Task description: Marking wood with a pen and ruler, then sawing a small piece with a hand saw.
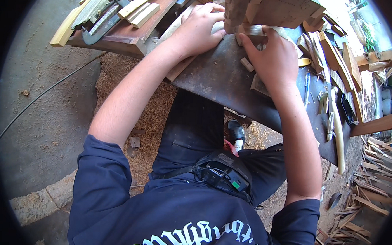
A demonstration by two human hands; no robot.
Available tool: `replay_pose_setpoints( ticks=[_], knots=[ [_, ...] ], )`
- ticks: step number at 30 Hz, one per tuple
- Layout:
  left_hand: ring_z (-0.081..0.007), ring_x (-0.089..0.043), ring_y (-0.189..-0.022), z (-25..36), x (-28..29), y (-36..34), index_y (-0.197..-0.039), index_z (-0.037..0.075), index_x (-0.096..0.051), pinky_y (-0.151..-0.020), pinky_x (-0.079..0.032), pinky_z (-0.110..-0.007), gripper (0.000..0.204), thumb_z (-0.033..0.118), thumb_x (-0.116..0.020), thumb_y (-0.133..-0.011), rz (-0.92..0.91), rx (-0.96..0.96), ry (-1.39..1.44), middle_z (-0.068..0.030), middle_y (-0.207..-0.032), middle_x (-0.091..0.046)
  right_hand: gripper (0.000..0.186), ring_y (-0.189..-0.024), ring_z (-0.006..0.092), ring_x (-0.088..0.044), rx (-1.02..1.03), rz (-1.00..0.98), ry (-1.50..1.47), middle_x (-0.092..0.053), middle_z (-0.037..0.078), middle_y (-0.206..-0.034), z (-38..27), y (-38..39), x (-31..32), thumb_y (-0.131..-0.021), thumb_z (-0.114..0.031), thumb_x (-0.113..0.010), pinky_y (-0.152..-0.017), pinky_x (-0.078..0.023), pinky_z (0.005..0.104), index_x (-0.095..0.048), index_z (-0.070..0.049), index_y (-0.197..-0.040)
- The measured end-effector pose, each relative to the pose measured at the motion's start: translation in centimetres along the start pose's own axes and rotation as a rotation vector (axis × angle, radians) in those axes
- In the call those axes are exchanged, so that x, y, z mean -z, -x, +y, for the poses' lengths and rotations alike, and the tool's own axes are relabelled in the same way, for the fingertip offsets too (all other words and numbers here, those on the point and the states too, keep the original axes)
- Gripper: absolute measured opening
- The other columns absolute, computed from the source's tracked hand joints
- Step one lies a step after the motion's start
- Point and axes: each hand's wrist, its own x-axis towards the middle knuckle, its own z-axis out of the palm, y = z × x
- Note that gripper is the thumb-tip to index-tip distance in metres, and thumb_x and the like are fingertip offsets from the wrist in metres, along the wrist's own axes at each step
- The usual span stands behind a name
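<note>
A dark metal worktable (215, 75) stretches in front of me. My right hand (275, 60) pinches a pale wooden block (254, 32) between thumb and fingers, just beneath a hanging wooden housing (271, 9). On the other side of that housing, my left hand (200, 28) is bent, its fingers and thumb curled around pale wood (218, 26). The housing hides part of the fingertips and whatever lies between the hands. A small wooden offcut (247, 64) lies near my right thumb, and another wood block (259, 85) sits under my right wrist.
Planks and a metal clamp (95, 35) rest on a wooden board (121, 34) at left. To the right are stacked wood strips (339, 54), a blue pen (307, 85) and a pale curved stick (337, 128). Sawdust (119, 75) and scrap wood (373, 174) cover the floor. A cable (48, 90) runs at left.
</note>
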Motion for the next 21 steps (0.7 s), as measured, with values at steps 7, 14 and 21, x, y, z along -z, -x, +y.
replay_pose_setpoints(
  ticks=[7, 14, 21],
  knots=[
    [-0.0381, -0.056, -0.129, 0.6, 1.1, -0.1, -0.123, 0.008, -0.071, -0.11, -0.045, -0.048, 0.037, 0.021, -0.073, -0.088, -0.023, -0.002, 0.064, -0.0162, -0.136, -0.062, 0.041, -0.083, 0.0404, -0.072, 0.124, 0.091, -0.103, -0.07, 0.026, -0.082, 0.5, 1.7, 1.9, -0.088, -0.035, -0.076, -0.076, -0.059, 0.0468, -0.067, 0.006, -0.088],
    [-0.0311, -0.062, -0.126, 2.8, 7.9, 4.1, -0.12, 0.005, -0.072, -0.107, -0.049, -0.042, 0.028, 0.019, -0.071, -0.095, 0.109, 0.151, -0.141, -0.016, -0.132, -0.066, 0.018, -0.084, 0.0314, -0.069, 0.382, 0.09, -0.38, -0.069, 0.014, -0.093, 0.3, 9.6, 7.7, -0.09, -0.015, -0.073, -0.076, -0.057, 0.0406, -0.067, -0.001, -0.1],
    [-0.0359, -0.059, -0.125, -2.2, 12.9, 6.4, -0.135, 0.014, -0.068, -0.109, -0.045, -0.05, 0.046, 0.037, -0.072, -0.096, 0.232, 0.441, -0.659, -0.0174, -0.142, -0.058, 0.013, -0.072, 0.0209, -0.068, 0.472, -0.077, -0.583, -0.069, 0.006, -0.084, 2.4, 18.5, 9.7, -0.084, -0.01, -0.078, -0.06, -0.056, 0.0333, -0.074, -0.004, -0.094]
  ],
)
